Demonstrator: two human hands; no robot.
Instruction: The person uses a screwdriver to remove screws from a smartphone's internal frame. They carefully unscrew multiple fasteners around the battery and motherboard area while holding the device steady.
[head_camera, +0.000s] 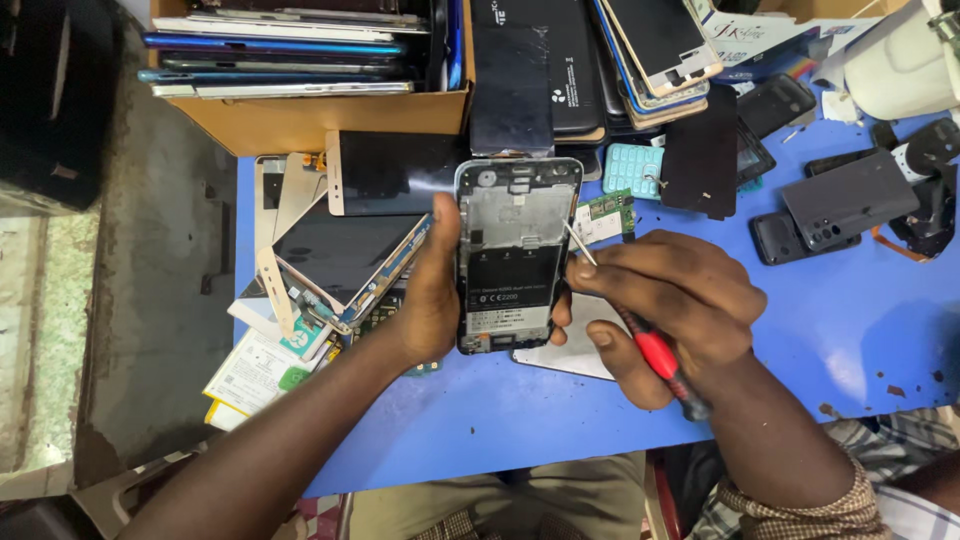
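A blue table (860, 330) carries a cardboard box (300, 115) at its far left corner, packed with flat phone screens (280, 55) stacked on edge. Beside the box, more phones (655, 50) lie piled along the far edge. Near the table's middle, the left hand (425, 300) grips an opened phone (515, 255) by its left side, its back cover off. The right hand (670, 305) clasps a red-handled screwdriver (650, 345), the tip touching the phone's right edge. Loose screens (345, 255) crowd the left edge; bare blue surface lies open toward the near right corner.
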